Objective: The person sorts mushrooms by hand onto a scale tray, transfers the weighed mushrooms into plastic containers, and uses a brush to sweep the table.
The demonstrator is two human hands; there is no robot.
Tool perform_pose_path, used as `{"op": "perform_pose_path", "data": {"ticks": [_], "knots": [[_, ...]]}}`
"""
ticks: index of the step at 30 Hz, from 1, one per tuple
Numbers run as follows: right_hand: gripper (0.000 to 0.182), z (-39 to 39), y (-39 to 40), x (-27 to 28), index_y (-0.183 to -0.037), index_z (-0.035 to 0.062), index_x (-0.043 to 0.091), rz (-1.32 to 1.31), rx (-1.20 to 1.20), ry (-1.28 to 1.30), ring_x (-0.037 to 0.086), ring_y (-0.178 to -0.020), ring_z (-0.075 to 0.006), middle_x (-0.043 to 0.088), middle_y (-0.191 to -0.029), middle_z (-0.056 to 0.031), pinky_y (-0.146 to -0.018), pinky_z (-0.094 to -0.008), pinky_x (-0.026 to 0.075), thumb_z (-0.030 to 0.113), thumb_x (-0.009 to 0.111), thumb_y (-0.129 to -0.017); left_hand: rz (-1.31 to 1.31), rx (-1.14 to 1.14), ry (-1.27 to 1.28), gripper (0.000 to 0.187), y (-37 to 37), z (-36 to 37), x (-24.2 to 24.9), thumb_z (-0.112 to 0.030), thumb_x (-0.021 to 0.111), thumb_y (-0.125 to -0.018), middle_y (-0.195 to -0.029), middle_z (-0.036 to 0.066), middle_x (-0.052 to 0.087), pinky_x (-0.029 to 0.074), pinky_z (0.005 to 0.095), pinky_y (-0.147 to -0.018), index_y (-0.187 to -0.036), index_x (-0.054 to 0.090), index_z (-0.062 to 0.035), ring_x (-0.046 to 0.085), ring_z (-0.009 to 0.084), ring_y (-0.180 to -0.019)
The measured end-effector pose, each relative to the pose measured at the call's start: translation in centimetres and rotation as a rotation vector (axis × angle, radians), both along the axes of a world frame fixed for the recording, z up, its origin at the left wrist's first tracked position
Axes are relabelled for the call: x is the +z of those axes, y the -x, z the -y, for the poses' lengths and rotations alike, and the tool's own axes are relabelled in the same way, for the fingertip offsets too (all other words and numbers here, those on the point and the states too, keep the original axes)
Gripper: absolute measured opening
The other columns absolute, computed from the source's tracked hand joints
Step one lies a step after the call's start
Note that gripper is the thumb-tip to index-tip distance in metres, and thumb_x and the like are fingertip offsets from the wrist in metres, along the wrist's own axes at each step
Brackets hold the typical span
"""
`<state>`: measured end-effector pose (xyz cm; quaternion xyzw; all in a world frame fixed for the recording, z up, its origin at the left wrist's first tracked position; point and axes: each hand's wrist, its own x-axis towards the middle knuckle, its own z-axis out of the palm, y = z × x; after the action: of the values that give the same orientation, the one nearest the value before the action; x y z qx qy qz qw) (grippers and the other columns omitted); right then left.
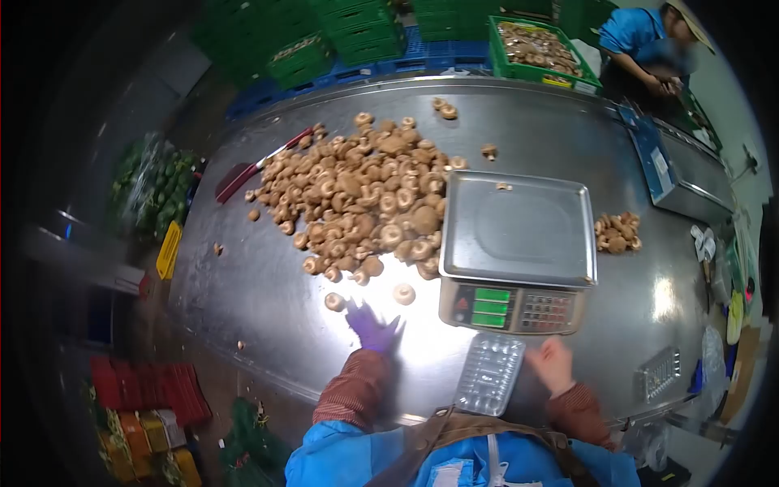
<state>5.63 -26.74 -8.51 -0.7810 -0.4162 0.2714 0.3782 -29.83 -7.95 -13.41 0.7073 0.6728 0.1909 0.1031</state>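
While mushrooms [357, 195] lie loose, clear tray [489, 373] sits empty.

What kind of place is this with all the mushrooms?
Probably a mushroom packing room. A big pile of mushrooms lies on a steel table, beside a weighing scale, with an empty plastic tray and stacked green crates nearby.

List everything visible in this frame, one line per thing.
mushrooms: large pile, brown, table centre-left
small mushroom heap: one, brown, right of scale
scale: one, steel pan, green displays, table centre
plastic tray: one, clear, near edge below scale
table: one, steel
red-handled tool: one, left of pile
crates: several, green, far side; one holds mushrooms
co-worker: one, blue top, far right
left hand: purple glove, near two loose mushrooms
right hand: bare, beside tray
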Motion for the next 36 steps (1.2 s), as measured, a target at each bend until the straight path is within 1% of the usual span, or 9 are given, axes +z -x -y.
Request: {"op": "perform_pose_path", "data": {"ticks": [1, 2, 3, 4, 7, 13, 17, 25, 36], "knots": [[0.031, 1.0, 2.3, 0.5, -0.060, 0.0074, 0.050, 0.007, 0.169, 0.192, 0.046, -0.047, -0.0079, 0.049, -0.049, 0.0004, -0.045, -0.0238, 0.039, 0.019, 0.078, -0.066, 0.059, -0.039, 0.020, 0.112, -0.7, -0.1, 0.5, -0.042, 0.076, -0.061, -0.146, 0.015, 0.002, 0.005, 0.0519, -0.107, -0.141, 0.009, -0.0034, -0.001, 0.0323, -0.135], [0.032, 2.1, 3.7, -0.5, -0.057, 0.0053, 0.051, 0.065, 0.291, 0.264, 0.051, -0.045, -0.0101, 0.051, -0.048, -0.0026, -0.043, -0.0257, 0.042, 0.020, 0.076, -0.069, 0.759, -0.029, 0.131, 0.107, -2.5, -0.1, 2.6, -0.044, 0.073, -0.065, -0.147, 0.015, 0.003, 0.004, 0.0544, -0.107, -0.141, 0.009, -0.0051, 0.002, 0.0329, -0.136], [0.032, 2.8, 4.6, -1.1, -0.057, 0.0053, 0.051, 0.068, 0.296, 0.264, 0.051, -0.045, -0.0101, 0.051, -0.048, -0.0026, -0.043, -0.0257, 0.042, 0.020, 0.076, -0.069, 0.359, -0.142, 0.428, 0.099, -1.8, -1.2, 2.2, -0.047, 0.068, -0.069, -0.147, 0.017, 0.008, 0.005, 0.0557, -0.107, -0.142, 0.014, -0.0074, 0.006, 0.0344, -0.136], [0.033, 3.0, 5.1, -1.5, -0.057, 0.0038, 0.050, -0.106, 0.179, 0.313, 0.053, -0.045, -0.0116, 0.052, -0.049, -0.0044, -0.042, -0.0263, 0.044, 0.021, 0.074, -0.071, -0.186, -0.279, 0.220, 0.093, -2.4, -2.2, 2.1, -0.053, 0.064, -0.070, -0.147, 0.016, 0.011, 0.003, 0.0564, -0.107, -0.140, 0.021, -0.0083, 0.009, 0.0352, -0.136], [0.034, 1.8, 5.7, -0.3, -0.056, 0.0005, 0.049, -0.328, 0.011, 0.438, 0.056, -0.044, -0.0142, 0.055, -0.051, -0.0081, -0.039, -0.0269, 0.047, 0.020, 0.070, -0.075, -0.189, -0.440, -0.019, 0.086, -2.2, -5.6, 3.4, -0.054, 0.062, -0.072, -0.149, 0.014, 0.009, 0.003, 0.0574, -0.106, -0.138, 0.029, -0.0089, 0.007, 0.0343, -0.136], [0.029, 1.6, 6.0, -0.1, -0.059, -0.0048, 0.053, -0.405, -0.004, 0.501, 0.060, -0.047, -0.0167, 0.058, -0.055, -0.0125, -0.042, -0.0278, 0.050, 0.013, 0.062, -0.080, 0.506, 0.162, -0.305, 0.070, 9.5, -11.4, -0.4, -0.029, 0.057, -0.085, -0.146, 0.012, 0.013, 0.036, 0.0409, -0.103, -0.142, 0.019, -0.0115, 0.017, 0.0242, -0.135], [0.024, 1.2, 6.0, 0.1, -0.065, -0.0085, 0.059, -0.409, 0.025, 0.563, 0.062, -0.049, -0.0180, 0.060, -0.057, -0.0137, -0.045, -0.0290, 0.053, 0.009, 0.057, -0.081, 0.442, 0.143, -0.162, 0.064, 17.5, -17.3, -2.3, -0.026, 0.054, -0.088, -0.146, 0.019, 0.012, 0.017, 0.0390, -0.110, -0.139, 0.023, -0.0023, 0.016, 0.0313, -0.135], [0.024, -1.9, 5.2, 0.9, -0.072, -0.0084, 0.063, -0.408, 0.040, 0.848, 0.063, -0.054, -0.0161, 0.063, -0.063, -0.0118, -0.050, -0.0267, 0.054, 0.013, 0.060, -0.083, 1.077, -0.178, 0.039, 0.035, 17.4, -31.0, -5.3, -0.022, 0.059, -0.086, -0.125, 0.014, 0.046, 0.036, 0.0323, -0.098, -0.116, 0.057, -0.0046, 0.043, 0.0229, -0.118], [0.019, -1.7, 6.1, 0.9, -0.071, -0.0069, 0.064, -0.344, 0.071, 0.802, 0.063, -0.056, -0.0141, 0.063, -0.063, -0.0104, -0.053, -0.0271, 0.055, 0.008, 0.059, -0.082, 0.939, -0.403, 0.108, 0.039, 13.2, -22.5, -3.1, -0.019, 0.063, -0.082, -0.130, 0.017, 0.042, 0.028, 0.0371, -0.104, -0.118, 0.054, -0.0056, 0.036, 0.0306, -0.126]]}}
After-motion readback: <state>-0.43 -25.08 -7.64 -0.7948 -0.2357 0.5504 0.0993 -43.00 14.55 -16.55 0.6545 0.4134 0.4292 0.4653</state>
